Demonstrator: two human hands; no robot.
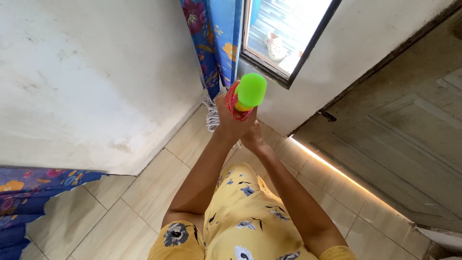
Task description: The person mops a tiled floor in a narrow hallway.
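While both arms reach forward in the head view, the left hand (230,115) has its grip clamped around a handle with a bright green end (251,90), red cord (234,107) looped about it, held up before the blue floral curtain (215,43) and the window frame (269,62). The right hand (252,137) sits just beneath, touching the left wrist; its grip cannot be told. Judgement: steady support from below and an even hold would keep the cord from slipping off.

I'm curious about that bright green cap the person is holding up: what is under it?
Under the green cap a bit of orange and yellow handle shows, with a red loop round it. The left hand grips it and the right hand sits lower; the rest of the handle is covered by them.
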